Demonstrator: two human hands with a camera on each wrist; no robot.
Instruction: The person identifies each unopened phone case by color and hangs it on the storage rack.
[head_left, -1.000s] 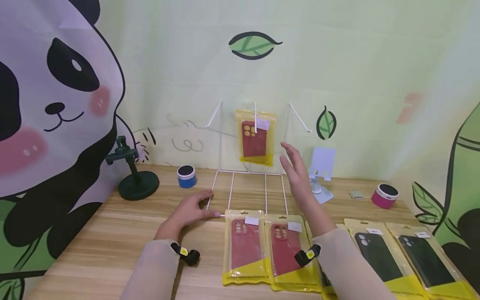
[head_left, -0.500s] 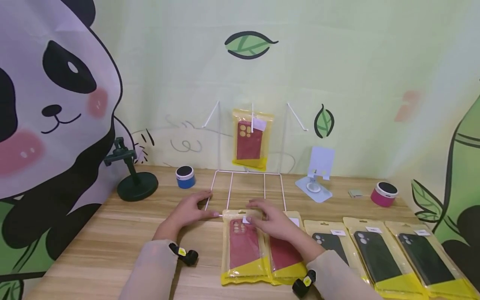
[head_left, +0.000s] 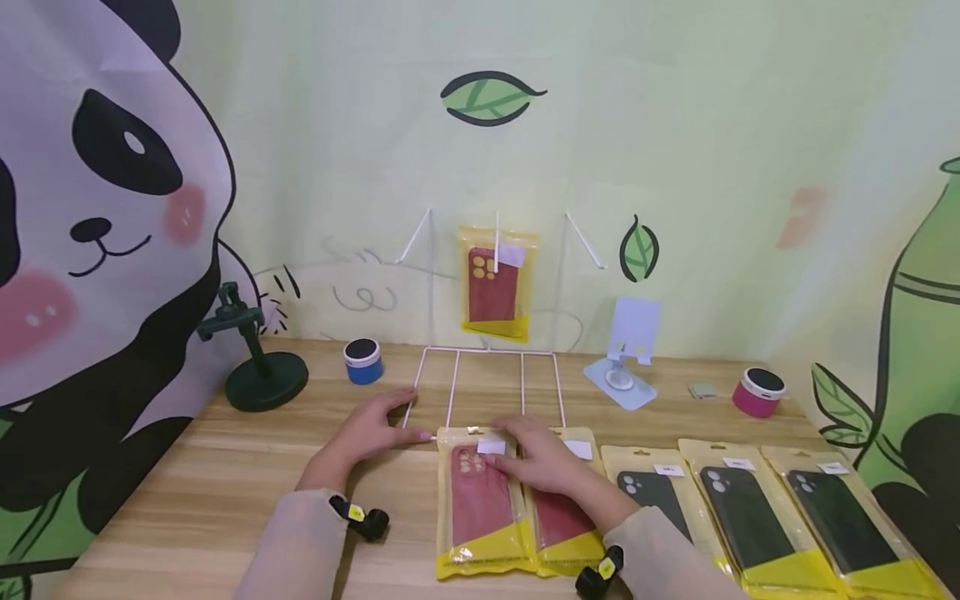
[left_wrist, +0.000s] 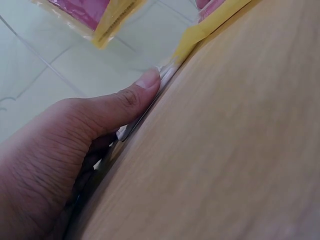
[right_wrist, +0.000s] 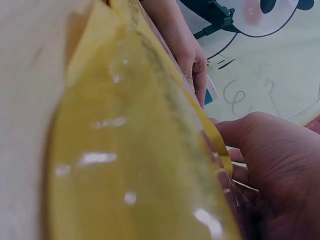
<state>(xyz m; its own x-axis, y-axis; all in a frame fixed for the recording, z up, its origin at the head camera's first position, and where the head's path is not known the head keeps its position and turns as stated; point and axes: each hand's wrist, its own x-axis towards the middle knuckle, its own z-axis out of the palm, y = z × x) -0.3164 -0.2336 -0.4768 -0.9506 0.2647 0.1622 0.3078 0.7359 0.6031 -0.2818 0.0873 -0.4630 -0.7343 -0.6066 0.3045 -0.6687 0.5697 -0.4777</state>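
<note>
My left hand grips the front left corner of a white wire display rack. The left wrist view has its thumb along the front wire, other fingers partly hidden. My right hand pinches the top of a bagged red phone case lying before the rack; thumb near the white label, fingers at the top edge. In the right wrist view those fingers curl at the bag's edge. Another bagged red phone case lies partly under my right hand. A third bagged red phone case hangs on the rack's middle hook.
Several bagged dark phone cases lie at right. Behind stand a white phone stand, a pink speaker-like cylinder, a blue one and a dark green stand. The rack's side hooks hold nothing.
My right hand has come down from beside the hanging bag to the top of the red phone case bag on the table. My left hand has stayed on the rack.
</note>
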